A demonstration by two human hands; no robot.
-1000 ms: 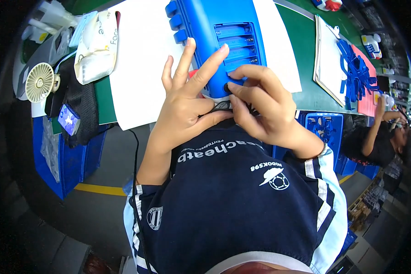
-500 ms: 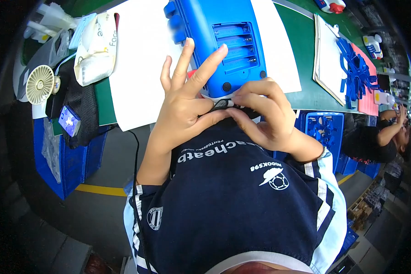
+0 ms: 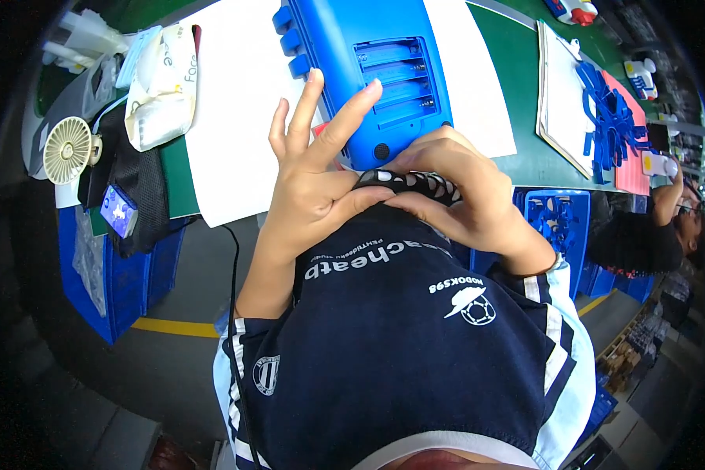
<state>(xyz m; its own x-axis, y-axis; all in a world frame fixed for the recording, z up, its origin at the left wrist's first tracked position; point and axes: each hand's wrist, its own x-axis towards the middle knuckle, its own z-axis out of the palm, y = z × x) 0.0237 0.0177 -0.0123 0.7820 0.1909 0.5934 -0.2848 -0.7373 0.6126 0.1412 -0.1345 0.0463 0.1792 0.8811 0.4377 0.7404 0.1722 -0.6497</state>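
A blue plastic casing (image 3: pixel 333 47) lies on white paper in front of me, its battery compartment (image 3: pixel 399 70) uncovered and without batteries. Blue knob-like parts (image 3: pixel 290 41) stick out along its left side. At its near end, a black strip with pale oval spots (image 3: pixel 410 181) spans the gap between my hands. My left hand (image 3: pixel 309 180) pinches the strip's left end with thumb and index finger, other fingers raised beside the casing. Curled round the right part, my right hand (image 3: pixel 478 184) grips it between thumb and fingers. Part of the strip is hidden by my fingers.
White paper (image 3: pixel 235 110) covers the middle of the green table. At left are a small fan (image 3: pixel 68 149), a soft pouch (image 3: pixel 163 98) and a small blue box (image 3: pixel 119 209). Blue strips (image 3: pixel 612 117) lie at right above a blue bin (image 3: pixel 556 221). A co-worker (image 3: pixel 642 247) is far right.
My right hand has turned and shifted, so more of the black strip shows between my hands. The blue casing has slid slightly left. The co-worker has changed posture.
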